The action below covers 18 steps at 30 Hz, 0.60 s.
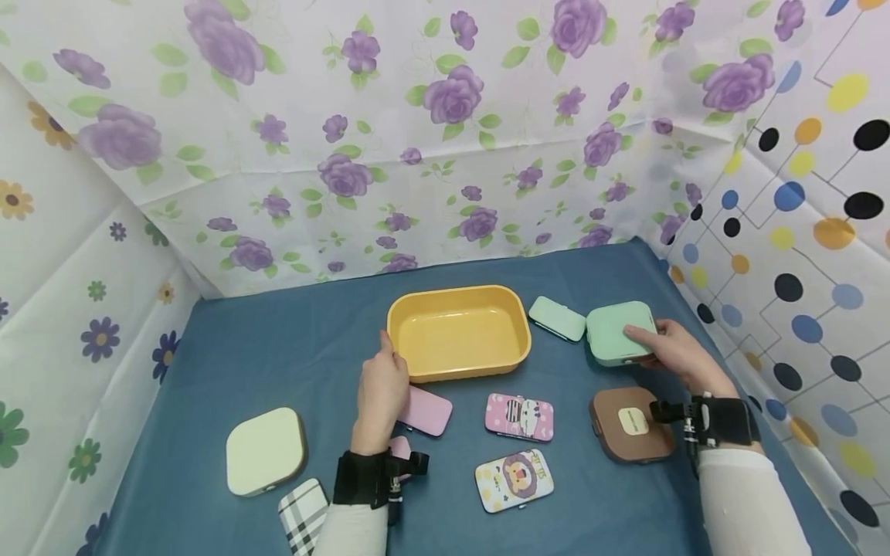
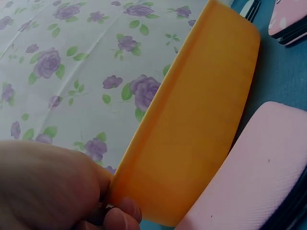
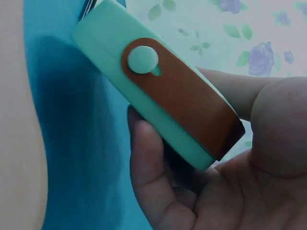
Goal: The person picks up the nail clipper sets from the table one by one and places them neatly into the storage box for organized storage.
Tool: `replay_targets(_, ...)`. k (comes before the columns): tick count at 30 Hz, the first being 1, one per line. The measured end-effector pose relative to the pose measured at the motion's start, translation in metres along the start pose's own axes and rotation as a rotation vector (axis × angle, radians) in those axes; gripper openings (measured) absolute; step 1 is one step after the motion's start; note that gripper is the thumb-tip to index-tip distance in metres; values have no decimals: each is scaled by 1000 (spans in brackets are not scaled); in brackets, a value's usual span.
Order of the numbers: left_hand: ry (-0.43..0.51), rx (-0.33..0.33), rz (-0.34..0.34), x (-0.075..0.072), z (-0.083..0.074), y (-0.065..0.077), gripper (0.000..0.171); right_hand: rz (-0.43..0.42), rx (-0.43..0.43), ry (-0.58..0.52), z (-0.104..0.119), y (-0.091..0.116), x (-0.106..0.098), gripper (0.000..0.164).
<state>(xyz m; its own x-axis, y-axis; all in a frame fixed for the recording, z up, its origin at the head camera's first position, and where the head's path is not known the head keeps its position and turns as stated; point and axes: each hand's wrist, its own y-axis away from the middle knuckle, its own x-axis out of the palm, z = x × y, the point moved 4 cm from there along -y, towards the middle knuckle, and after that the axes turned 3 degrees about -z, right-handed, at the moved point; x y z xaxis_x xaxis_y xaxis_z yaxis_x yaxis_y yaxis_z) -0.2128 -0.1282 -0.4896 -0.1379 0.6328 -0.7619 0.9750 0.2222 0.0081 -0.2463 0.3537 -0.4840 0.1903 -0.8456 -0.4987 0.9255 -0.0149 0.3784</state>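
My left hand [image 1: 381,394] pinches the near left corner of a yellow plastic tray [image 1: 455,336], thumb along the rim and fingertips curled below it in the left wrist view. Nothing lies in the tray. To its right, my right hand [image 1: 684,355] grips a square mint-green case [image 1: 615,336], thumb on top and fingers underneath. A brown strap [image 3: 182,100] with a round green snap closes the case's side. A smaller mint case [image 1: 558,318] lies between the tray and this square one. Beside the left hand lies a pink ribbed case [image 2: 254,163], partly hidden in the head view.
Below the right hand lies a brown square case [image 1: 633,425]. Nearer the front are a pink cartoon case [image 1: 519,417] and a lion case [image 1: 514,480]. Left stand a cream case [image 1: 264,452] and a plaid case [image 1: 304,516]. Patterned cloth walls [image 1: 445,170] enclose the blue surface.
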Motion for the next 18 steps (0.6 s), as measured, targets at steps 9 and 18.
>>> replay_targets(9, -71, 18, -62, 0, -4, 0, 54, -42, -27, -73, 7, 4, 0, 88)
replay_targets(18, -133, 26, -115, -1, -7, -2, 53, -55, -50, -169, 21, 7, 10, 96)
